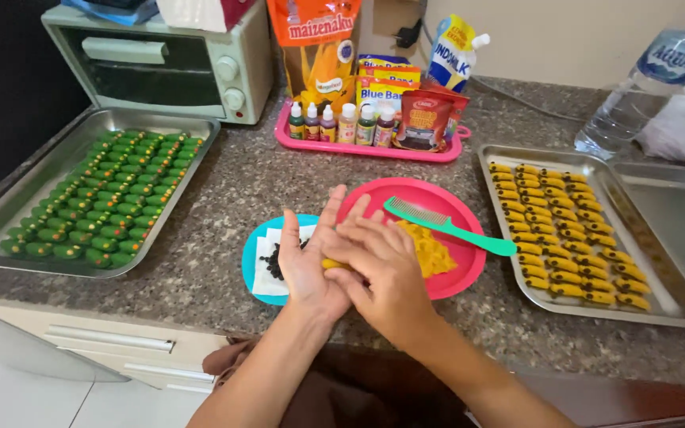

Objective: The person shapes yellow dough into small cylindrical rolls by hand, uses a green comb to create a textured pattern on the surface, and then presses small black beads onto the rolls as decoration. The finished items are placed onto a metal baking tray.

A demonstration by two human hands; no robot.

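My left hand [311,257] and my right hand [382,265] are pressed palm to palm over the counter's front edge, with a small piece of yellow dough [331,264] peeking out between them. Right behind the hands sits a pink plate [445,208] bearing a lump of yellow dough [428,247] and a green comb [445,225]. Under my left hand lies a blue plate [254,265] with white paper and small dark bits [273,260].
A steel tray [9,208] of green dough pieces [105,198] lies left. Another tray [509,273] with rows of yellow pieces [564,230] lies right, beside a further tray [675,206]. Behind stand a small oven [160,59], a pink tray of bottles and packets [370,150], a water bottle [644,79].
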